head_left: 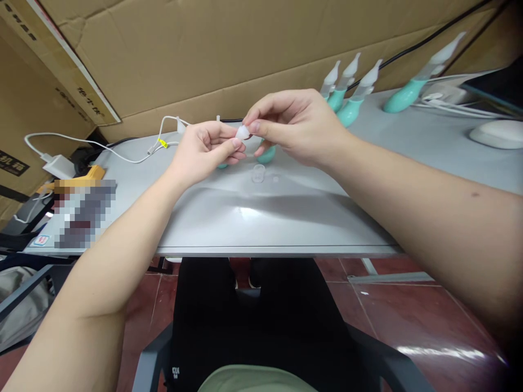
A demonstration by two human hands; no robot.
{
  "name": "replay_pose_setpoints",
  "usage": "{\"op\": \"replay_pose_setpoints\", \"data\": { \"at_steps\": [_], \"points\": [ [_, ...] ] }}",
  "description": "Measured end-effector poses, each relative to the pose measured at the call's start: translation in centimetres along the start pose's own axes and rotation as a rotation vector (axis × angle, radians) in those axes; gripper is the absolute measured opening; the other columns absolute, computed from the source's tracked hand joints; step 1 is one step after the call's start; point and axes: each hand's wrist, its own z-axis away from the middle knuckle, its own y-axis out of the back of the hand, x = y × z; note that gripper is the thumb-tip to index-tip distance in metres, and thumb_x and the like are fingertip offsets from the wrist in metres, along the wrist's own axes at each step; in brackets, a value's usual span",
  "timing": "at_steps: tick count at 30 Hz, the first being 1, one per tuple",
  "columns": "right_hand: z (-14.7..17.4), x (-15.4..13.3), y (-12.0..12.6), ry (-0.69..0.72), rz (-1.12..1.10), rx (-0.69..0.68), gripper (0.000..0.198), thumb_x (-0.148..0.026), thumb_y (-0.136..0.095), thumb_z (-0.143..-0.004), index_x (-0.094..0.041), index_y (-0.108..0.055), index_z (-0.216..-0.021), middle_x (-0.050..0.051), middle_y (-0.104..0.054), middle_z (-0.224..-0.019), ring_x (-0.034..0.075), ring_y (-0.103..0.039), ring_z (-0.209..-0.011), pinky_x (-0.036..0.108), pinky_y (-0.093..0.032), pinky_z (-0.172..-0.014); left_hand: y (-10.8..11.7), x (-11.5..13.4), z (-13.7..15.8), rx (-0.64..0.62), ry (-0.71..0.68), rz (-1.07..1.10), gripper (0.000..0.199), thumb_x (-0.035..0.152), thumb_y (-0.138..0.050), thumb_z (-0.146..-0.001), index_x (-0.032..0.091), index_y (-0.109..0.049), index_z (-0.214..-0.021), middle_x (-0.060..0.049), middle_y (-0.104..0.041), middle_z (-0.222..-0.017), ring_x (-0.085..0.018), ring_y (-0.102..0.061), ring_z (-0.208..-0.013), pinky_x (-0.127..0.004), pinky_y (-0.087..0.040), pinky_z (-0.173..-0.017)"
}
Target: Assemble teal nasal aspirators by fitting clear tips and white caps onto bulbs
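Between my two hands, above the grey table, is a small white translucent nozzle piece [242, 133]. My left hand [204, 147] pinches it between thumb and fingers. At its other side, the thumb and fingertips of my right hand [296, 125] are closed on it. A teal bulb [267, 154] shows partly behind my right fingers, and another teal part [223, 165] peeks out under my left fingers. Just below the hands, a clear round plastic piece [258, 173] and a tiny clear bit [275, 179] lie on the table. Behind my left hand stands a white tip [180, 126].
Several teal nasal aspirators with white tips [350, 109] stand at the back right, one more [406, 95] leaning farther right. A white mouse [498, 134] lies near the right edge. A white cable and charger [61, 166] and a yellow tool [93, 175] are left. Cardboard [204, 54] walls the back.
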Motion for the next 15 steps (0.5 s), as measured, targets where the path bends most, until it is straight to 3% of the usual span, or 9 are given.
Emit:
{"op": "replay_pose_setpoints", "data": {
  "at_steps": [6, 10, 15],
  "points": [
    [-0.07, 0.20, 0.54, -0.087, -0.107, -0.059, 0.021, -0.029, -0.113, -0.096, -0.029, -0.093, -0.101, -0.002, -0.086, -0.103, 0.020, -0.078, -0.095, 0.030, -0.070, -0.085, -0.17, 0.05, 0.05, -0.043, 0.019, 0.040, 0.062, 0.066, -0.100, -0.090, 0.014, -0.080, -0.117, -0.006, -0.093, -0.107, -0.009, -0.091, -0.090, -0.018, -0.079, -0.084],
    [-0.09, 0.05, 0.68, -0.132, -0.147, -0.056, 0.026, -0.028, -0.116, -0.088, -0.029, -0.092, -0.098, -0.001, -0.088, -0.106, 0.022, -0.078, -0.097, 0.034, -0.072, -0.096, -0.30, 0.20, 0.13, -0.053, 0.013, 0.046, 0.072, 0.074, -0.100, -0.085, 0.014, -0.081, -0.120, -0.008, -0.094, -0.110, -0.012, -0.093, -0.096, -0.018, -0.080, -0.083],
    [0.02, 0.14, 1.00, -0.186, -0.144, -0.085, 0.030, -0.032, -0.118, -0.088, -0.030, -0.090, -0.099, 0.001, -0.089, -0.113, 0.024, -0.079, -0.106, 0.038, -0.071, -0.110, -0.20, 0.39, 0.23, -0.063, -0.008, 0.009, 0.077, 0.080, -0.100, -0.081, 0.014, -0.081, -0.115, -0.009, -0.093, -0.109, -0.010, -0.090, -0.088, -0.021, -0.080, -0.083]
  ]
}}
